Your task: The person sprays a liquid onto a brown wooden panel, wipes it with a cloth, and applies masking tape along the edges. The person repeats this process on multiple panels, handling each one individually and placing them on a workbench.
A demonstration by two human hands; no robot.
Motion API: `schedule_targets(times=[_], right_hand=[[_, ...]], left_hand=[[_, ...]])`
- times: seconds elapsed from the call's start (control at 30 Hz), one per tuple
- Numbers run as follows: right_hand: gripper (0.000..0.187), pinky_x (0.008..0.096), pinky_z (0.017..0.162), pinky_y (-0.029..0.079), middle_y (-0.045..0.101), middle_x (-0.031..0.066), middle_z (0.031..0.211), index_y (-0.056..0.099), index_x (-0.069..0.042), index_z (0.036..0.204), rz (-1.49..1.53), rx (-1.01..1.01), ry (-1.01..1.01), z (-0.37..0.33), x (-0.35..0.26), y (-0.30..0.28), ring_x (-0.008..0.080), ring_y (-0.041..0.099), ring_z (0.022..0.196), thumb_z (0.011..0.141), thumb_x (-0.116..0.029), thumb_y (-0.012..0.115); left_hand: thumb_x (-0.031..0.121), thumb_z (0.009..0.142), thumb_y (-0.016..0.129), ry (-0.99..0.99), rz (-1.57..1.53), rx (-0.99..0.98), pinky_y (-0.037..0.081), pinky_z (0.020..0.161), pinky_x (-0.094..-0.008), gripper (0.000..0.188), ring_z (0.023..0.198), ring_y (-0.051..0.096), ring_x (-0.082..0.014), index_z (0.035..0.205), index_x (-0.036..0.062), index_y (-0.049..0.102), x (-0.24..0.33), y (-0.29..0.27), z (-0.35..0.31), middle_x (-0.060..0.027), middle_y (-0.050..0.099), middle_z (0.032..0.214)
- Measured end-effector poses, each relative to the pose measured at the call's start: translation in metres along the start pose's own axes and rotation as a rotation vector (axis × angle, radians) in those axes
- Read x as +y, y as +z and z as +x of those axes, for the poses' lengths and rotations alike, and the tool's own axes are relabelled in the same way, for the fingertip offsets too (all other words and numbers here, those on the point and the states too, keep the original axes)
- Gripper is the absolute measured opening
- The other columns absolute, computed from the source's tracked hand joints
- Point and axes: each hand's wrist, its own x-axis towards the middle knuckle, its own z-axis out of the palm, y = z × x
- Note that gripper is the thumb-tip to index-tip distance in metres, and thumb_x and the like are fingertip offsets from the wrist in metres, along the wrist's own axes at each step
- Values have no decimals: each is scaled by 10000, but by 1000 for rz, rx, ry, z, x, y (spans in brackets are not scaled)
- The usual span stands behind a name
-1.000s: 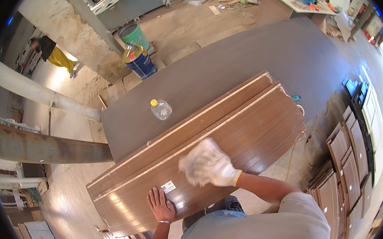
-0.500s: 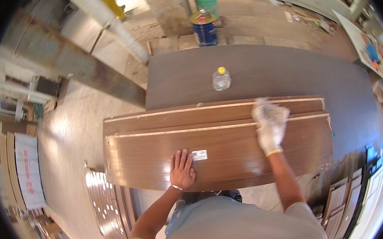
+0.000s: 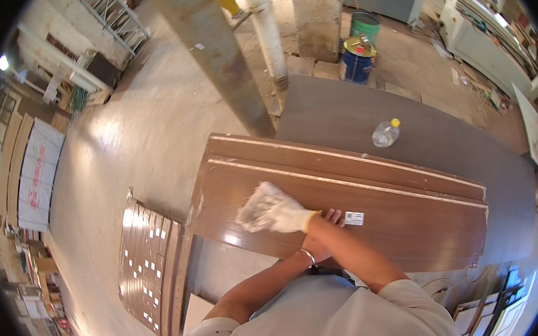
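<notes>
- Now the upper brown panel (image 3: 389, 215) is lying on the lower brown panel (image 3: 337, 155), both resting along the near side of the dark table (image 3: 471, 171).
- The gloved right hand (image 3: 288, 217) is holding a pale cloth (image 3: 259, 206) against the upper panel's left part; its fingers are blending into the cloth, so I can't tell how closed they are.
- The bare left hand (image 3: 317, 246) is lying under the crossing right forearm, fingertips showing, outstretched, just left of a white label (image 3: 354, 218).
- Farther off, a yellow-capped bottle (image 3: 385, 135) is sitting on the table.
</notes>
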Motion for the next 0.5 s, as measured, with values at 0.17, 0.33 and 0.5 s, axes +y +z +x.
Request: schedule_targets(times=[0.17, 0.33, 0.5], right_hand=[[370, 493, 1182, 452, 695, 113, 1398, 683, -105, 1387, -409, 163, 681, -163, 21, -99, 338, 596, 1357, 1044, -215, 598], [376, 397, 1066, 487, 686, 56, 1395, 704, -104, 1367, -722, 764, 1388, -271, 22, -129, 223, 605, 1285, 1017, -148, 572], [425, 413, 1129, 440, 629, 66, 1444, 652, -84, 1394, -818, 591, 943, -93, 71, -15, 204, 570, 1321, 1044, -315, 585]], left_hand=[[213, 922, 686, -45, -163, 82, 234, 1309, -557, 563, 1588, 328, -351, 1472, 116, 612, -58, -34, -71, -134, 441, 1672], [224, 923, 706, -296, -103, 196, 206, 1305, -608, 616, 1601, 297, -381, 1522, 160, 577, -111, -69, -145, -128, 399, 1703], [251, 927, 718, -285, -134, 80, 176, 1306, -623, 720, 1629, 225, -387, 1601, 170, 478, -112, -64, -151, -124, 307, 1750]])
